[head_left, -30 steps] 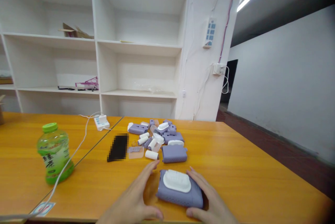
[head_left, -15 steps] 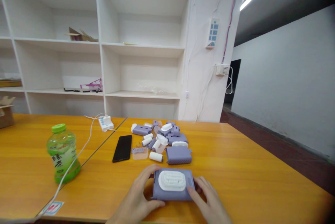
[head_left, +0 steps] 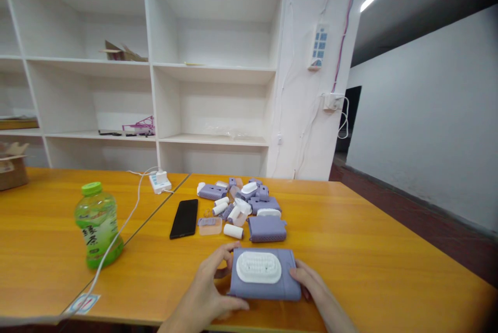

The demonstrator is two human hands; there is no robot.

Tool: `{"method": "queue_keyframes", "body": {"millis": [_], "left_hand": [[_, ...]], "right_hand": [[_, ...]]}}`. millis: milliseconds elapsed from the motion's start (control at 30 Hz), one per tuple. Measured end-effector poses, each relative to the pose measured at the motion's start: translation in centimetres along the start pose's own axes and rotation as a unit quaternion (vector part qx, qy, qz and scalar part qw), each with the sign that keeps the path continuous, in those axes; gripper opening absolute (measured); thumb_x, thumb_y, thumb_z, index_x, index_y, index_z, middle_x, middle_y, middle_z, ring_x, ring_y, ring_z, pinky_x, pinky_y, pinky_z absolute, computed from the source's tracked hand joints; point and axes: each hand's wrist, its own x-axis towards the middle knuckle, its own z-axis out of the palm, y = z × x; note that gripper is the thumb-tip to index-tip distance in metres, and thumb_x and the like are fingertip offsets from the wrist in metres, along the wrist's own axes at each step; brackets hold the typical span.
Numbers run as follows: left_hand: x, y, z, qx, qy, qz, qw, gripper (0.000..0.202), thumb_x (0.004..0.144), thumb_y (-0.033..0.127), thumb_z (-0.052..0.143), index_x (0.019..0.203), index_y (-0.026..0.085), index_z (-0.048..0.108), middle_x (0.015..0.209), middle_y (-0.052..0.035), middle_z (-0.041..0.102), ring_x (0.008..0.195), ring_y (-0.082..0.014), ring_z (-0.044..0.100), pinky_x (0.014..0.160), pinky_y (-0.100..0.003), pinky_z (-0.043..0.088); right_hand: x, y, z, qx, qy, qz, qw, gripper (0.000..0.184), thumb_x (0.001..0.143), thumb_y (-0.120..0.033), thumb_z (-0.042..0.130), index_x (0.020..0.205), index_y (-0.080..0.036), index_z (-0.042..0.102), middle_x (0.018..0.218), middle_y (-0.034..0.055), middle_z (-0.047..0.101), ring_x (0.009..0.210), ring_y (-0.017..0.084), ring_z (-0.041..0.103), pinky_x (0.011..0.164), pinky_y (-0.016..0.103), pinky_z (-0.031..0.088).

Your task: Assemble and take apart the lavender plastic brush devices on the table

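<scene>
A purple plastic case (head_left: 264, 291) with a white oval bristled pad (head_left: 259, 267) on its upper face sits low over the table's near edge, between both hands. My left hand (head_left: 212, 283) curves around the case's left end, forefinger at the far corner and thumb at the near corner. At the right end, my right hand (head_left: 311, 283) grips the case with its thumb on the edge; some of its fingers are hidden behind. Just beyond lies a similar purple case (head_left: 266, 229).
Beyond it are piled purple and white parts (head_left: 241, 200), including white rollers (head_left: 233, 231) and a clear piece (head_left: 210, 226). A black phone (head_left: 184, 219) lies left of them. Farther left stand a green bottle (head_left: 97, 226), a trailing white cable (head_left: 128, 216) and a power strip (head_left: 160, 183).
My right hand has shifted slightly right, its thumb sliding from the case's top toward its right end. The case shows more of its right side; the view has shifted a little.
</scene>
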Motion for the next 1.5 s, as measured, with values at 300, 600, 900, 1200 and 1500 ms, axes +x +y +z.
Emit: {"method": "queue_keyframes", "body": {"millis": [300,600,900,1200,1500], "left_hand": [[-0.6,0.5,-0.2,0.060,0.006,0.032,0.998,0.050,0.064,0.031,0.099,0.096,0.024,0.061,0.153,-0.0138,0.057,0.135,-0.0363,0.059,0.097,-0.041,0.060],[-0.7,0.9,-0.3,0.066,0.003,0.031,0.997,0.052,0.063,0.036,0.099,0.095,0.025,0.060,0.150,-0.0135,0.060,0.135,-0.0364,0.060,0.097,-0.040,0.061],[-0.4,-0.1,0.0,0.019,0.024,0.010,0.999,0.055,0.054,0.037,0.103,0.093,0.023,0.066,0.144,-0.0125,0.064,0.128,-0.0365,0.064,0.090,-0.040,0.064],[-0.2,0.1,-0.4,-0.025,0.028,-0.001,0.999,0.050,0.055,0.037,0.103,0.095,0.024,0.075,0.145,-0.0138,0.061,0.130,-0.0386,0.062,0.092,-0.042,0.062],[0.0,-0.1,-0.5,-0.075,-0.003,0.022,0.997,0.047,0.058,0.037,0.102,0.095,0.022,0.079,0.136,-0.0144,0.061,0.130,-0.0366,0.060,0.108,-0.044,0.051]], "right_hand": [[-1.4,-1.6,1.2,0.038,-0.053,0.026,0.998,0.064,0.085,-0.068,0.062,0.128,-0.021,0.073,0.149,0.0071,0.064,0.147,0.032,0.047,0.124,0.045,0.034],[-0.1,-1.3,1.9,0.082,-0.044,0.024,0.995,0.071,0.069,-0.072,0.072,0.111,-0.016,0.079,0.117,0.0120,0.081,0.127,0.039,0.064,0.116,0.053,0.043],[-1.2,-2.8,2.4,0.108,-0.017,0.025,0.994,0.059,0.069,-0.068,0.076,0.100,-0.018,0.080,0.107,0.0086,0.083,0.113,0.037,0.070,0.105,0.046,0.051],[-1.9,-4.1,2.5,0.082,0.020,0.043,0.996,0.041,0.078,-0.058,0.072,0.084,-0.019,0.079,0.085,0.0034,0.079,0.088,0.028,0.067,0.075,0.032,0.053],[-1.5,-3.3,2.3,0.099,0.021,0.056,0.993,0.044,0.073,-0.064,0.074,0.071,-0.021,0.070,0.070,0.0014,0.074,0.070,0.021,0.067,0.063,0.028,0.054]]}}
